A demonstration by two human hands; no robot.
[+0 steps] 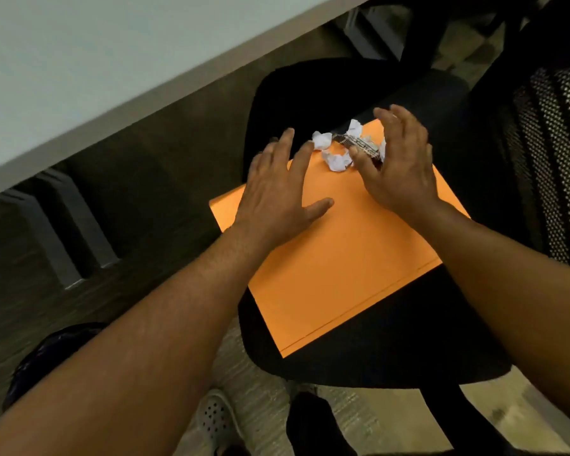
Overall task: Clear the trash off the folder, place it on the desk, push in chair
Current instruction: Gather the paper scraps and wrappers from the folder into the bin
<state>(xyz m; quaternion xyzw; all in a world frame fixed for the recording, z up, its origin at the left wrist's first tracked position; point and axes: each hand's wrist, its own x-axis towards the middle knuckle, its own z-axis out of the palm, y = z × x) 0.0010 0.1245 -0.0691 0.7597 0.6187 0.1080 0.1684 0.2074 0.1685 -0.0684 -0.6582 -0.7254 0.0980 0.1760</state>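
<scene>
The folder point(329, 258) lies flat on the black seat point(392, 363) of the chair, one corner hanging past the seat's edge toward the desk. It is thin orange card: light, smooth, likely to bend if lifted by one corner and to slide on the seat fabric if pushed. A pinch along a long edge, or at the overhanging corner, would probably lift it cleanly once it is bare.

The trash sits at the folder's far corner: a few crumpled white paper balls point(336, 161) and a shiny foil wrapper point(359, 144). All of it looks nearly weightless and easy to scatter, so a cupped scoop seems safer than a sweep.

The right hand point(399, 172) is curled around the wrapper side, fingers spread and half bent, thumb touching or nearly touching the foil; whether it has a grip yet I cannot tell. The left hand point(277, 195) hovers open over the folder's near-desk side, fingers straight and relaxed, holding nothing.

The desk point(79, 67) is pale, up and to the left, its edge well apart from the seat. The mesh backrest point(547, 166) stands to the right, close behind the right hand. Below are dark desk legs point(60, 245) and the person's shoe point(216, 419). Nothing lies between the hands and the trash.
</scene>
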